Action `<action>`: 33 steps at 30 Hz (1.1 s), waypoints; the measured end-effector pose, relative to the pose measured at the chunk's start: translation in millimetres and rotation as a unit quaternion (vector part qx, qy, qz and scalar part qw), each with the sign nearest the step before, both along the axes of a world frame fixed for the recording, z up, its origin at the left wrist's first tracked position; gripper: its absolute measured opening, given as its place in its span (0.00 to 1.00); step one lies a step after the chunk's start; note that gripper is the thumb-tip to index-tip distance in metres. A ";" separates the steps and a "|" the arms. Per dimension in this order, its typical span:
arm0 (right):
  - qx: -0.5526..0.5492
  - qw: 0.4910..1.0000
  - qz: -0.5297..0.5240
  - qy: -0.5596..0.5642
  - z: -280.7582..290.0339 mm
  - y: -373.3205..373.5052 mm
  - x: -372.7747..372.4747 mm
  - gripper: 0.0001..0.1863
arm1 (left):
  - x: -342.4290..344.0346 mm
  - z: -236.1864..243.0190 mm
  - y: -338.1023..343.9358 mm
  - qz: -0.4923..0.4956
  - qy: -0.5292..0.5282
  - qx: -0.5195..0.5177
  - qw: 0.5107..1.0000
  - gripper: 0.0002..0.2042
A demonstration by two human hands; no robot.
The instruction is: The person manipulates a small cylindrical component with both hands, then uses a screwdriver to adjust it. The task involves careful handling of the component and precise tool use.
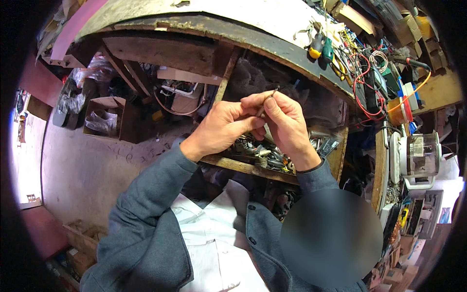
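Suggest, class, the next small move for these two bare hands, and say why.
I would probably shift the bare right hand, with the slim, dark-tipped piece it pinches, sideways from above the open brown wooden drawer: fingers of the left hand crowd the piece, and a drop might lose it among the jumbled small metallic parts below.

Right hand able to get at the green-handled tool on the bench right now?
Probably yes, once freed: the right hand is pinching a small thin piece, but nothing seems to cover the green-handled tool.
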State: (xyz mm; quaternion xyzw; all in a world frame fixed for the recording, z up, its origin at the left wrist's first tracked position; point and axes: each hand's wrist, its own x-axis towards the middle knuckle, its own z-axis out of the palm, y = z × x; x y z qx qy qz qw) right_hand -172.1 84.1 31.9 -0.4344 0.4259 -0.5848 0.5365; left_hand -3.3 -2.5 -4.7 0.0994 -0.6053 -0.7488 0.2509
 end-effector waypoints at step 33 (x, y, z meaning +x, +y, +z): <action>-0.086 0.956 -0.184 0.211 0.0 0.0 -21.4 0.05 | 3.0 8.4 8.1 0.059 -0.029 -0.010 0.998 0.10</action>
